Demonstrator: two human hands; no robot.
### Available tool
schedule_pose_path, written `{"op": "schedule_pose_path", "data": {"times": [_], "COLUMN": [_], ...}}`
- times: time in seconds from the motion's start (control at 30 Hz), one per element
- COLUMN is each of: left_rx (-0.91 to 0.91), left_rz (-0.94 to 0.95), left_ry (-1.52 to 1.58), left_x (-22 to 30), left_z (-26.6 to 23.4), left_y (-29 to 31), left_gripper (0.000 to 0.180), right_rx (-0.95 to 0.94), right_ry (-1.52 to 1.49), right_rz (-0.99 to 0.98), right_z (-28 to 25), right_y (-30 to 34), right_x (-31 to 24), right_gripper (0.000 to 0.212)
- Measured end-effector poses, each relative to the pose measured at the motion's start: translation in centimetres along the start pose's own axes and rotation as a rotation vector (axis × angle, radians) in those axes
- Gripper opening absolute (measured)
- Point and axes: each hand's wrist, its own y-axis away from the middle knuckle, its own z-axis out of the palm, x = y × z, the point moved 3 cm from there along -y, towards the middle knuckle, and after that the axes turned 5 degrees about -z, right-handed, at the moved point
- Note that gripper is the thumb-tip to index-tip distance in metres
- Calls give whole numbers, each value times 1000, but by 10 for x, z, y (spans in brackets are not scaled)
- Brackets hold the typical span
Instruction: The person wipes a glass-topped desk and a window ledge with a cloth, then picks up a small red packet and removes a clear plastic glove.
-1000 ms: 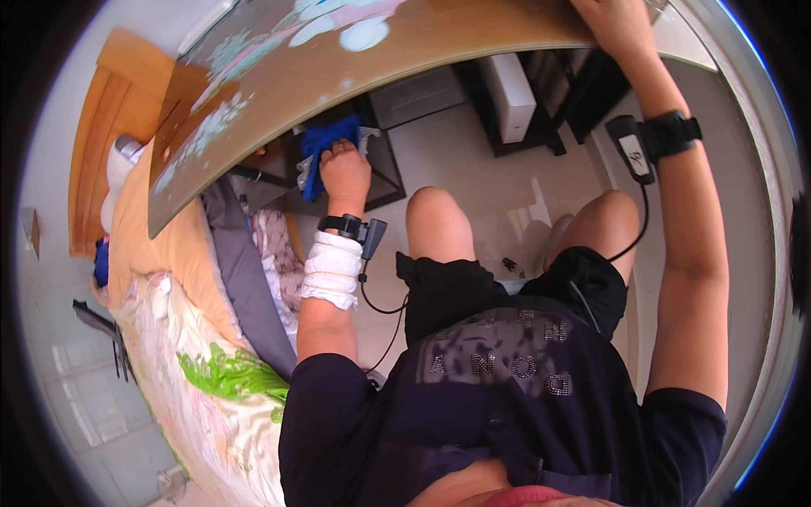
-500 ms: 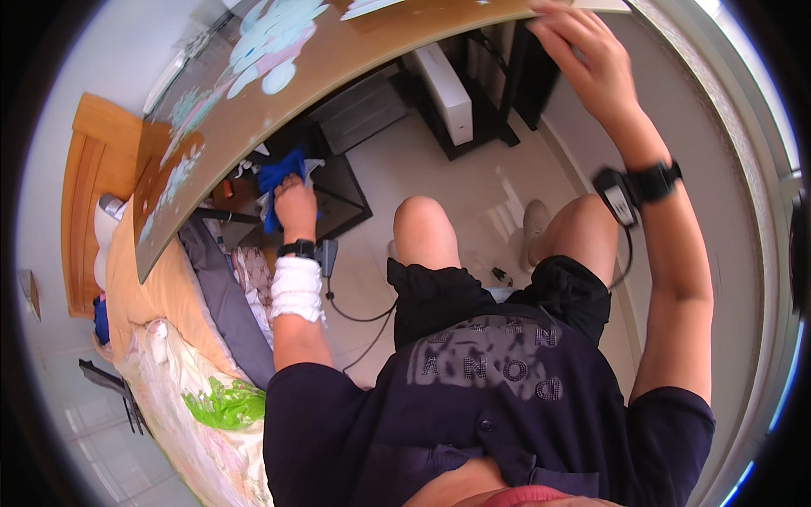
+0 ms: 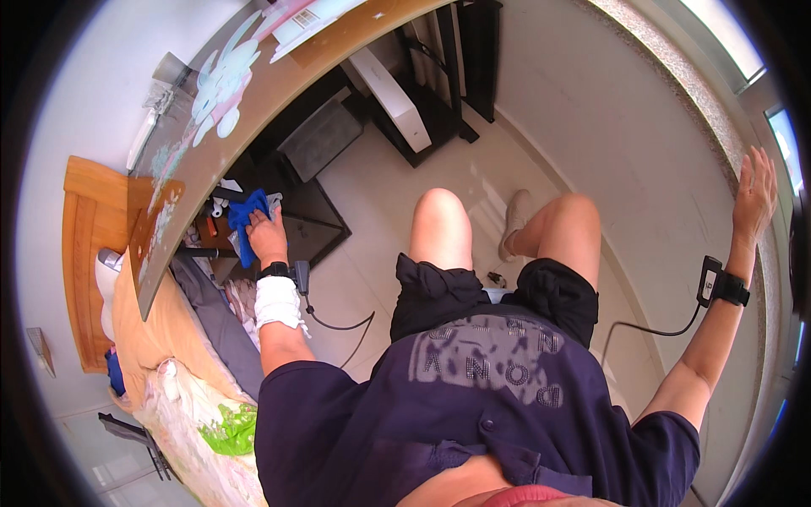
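Note:
My left hand (image 3: 269,237) is under the desk's left end, its fingers on a crumpled blue cloth (image 3: 247,211) with a whitish edge beside it. The cloth lies on a low dark shelf unit (image 3: 317,224) among small items, and the fingertips partly sink into its folds. My right hand (image 3: 754,198) is stretched far out to the right, fingers extended, with nothing in it. It is by the speckled stone window sill (image 3: 718,139); whether it touches the sill I cannot tell. Both wrists wear black straps with cables.
A glass-topped desk (image 3: 279,93) with cartoon figures curves across the upper left. Beneath it stand a white computer case (image 3: 393,97) and a dark grey box (image 3: 321,139). A bed with an orange cover (image 3: 165,317) is at the left. My knees and pale floor tiles (image 3: 380,194) fill the middle.
My right hand has swung from the desk's right edge out to the window sill. My left hand stays at the blue cloth, its fingers looking a little flatter. The whole view has turned somewhat.

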Motion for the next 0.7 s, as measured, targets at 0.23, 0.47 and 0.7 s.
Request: {"op": "schedule_pose_path", "data": {"times": [0.23,0.47,0.7], "left_rx": [-13,-41,-105], "left_rz": [50,82,9], "left_ry": [3,-15,-91], "left_x": [13,39,37], "left_z": [-7,-22,-10], "left_y": [4,-16,-34], "left_gripper": [41,13,12], "right_rx": [-229,-257,-307], "right_ry": [315,265,105], "right_rz": [107,129,213], "right_z": [20,17,14], "right_y": [26,28,27], "right_x": [3,7,0], "right_gripper": [40,40,40]}}
